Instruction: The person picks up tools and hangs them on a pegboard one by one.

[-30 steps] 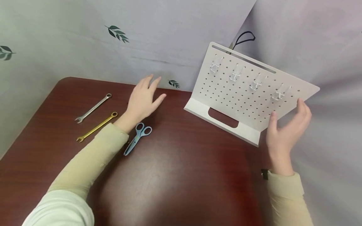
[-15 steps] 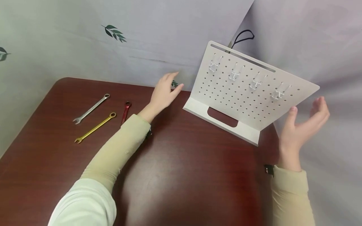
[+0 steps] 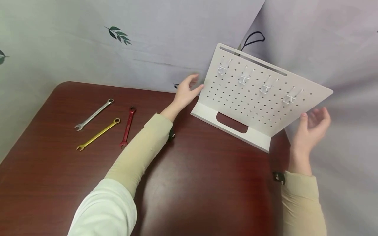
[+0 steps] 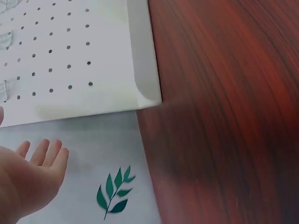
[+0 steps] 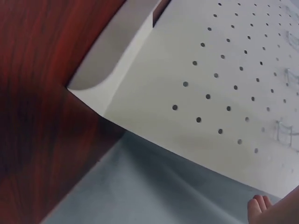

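Observation:
A white pegboard stand leans upright at the back right of the table, with several clear hooks along its upper part. My left hand is at its left edge, thumb tip right by the board and fingers loosely bent. Off the right edge is my right hand, its thumb pointing up near the board and its fingers curving behind. In the left wrist view, the fingers lie just beyond the board's side edge. Only a few right fingertips show in the right wrist view, close to the edge.
On the table's left lie a silver wrench, a gold wrench and a red wrench. The blue scissors are hidden under my left forearm. A black cord loop sticks up behind the board, near the cloth-covered walls.
My left hand has moved right to the board's left edge, uncovering the red wrench and hiding the scissors. My right hand swung outward, then back closer to the right edge.

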A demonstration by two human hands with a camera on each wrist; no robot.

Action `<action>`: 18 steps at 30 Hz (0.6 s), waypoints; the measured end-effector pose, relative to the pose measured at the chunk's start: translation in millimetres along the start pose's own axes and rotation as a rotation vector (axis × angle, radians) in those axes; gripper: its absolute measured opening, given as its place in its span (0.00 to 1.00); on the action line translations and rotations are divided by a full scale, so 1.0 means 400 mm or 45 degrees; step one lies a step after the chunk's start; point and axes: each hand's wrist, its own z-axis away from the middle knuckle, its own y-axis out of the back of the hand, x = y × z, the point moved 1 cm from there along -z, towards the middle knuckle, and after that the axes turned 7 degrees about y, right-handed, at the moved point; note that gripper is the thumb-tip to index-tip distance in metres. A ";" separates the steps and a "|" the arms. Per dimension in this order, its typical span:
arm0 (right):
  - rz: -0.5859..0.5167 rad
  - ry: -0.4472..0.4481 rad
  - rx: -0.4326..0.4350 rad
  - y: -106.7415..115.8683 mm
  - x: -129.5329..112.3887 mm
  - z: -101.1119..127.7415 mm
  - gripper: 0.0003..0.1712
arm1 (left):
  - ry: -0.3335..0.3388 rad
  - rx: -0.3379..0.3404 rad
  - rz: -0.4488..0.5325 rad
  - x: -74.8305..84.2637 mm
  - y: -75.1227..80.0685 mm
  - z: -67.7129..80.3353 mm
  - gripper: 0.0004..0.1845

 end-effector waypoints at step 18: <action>-0.084 -0.209 -0.089 -0.017 0.069 0.002 0.31 | 0.143 -0.061 0.191 -0.009 -0.075 -0.042 0.31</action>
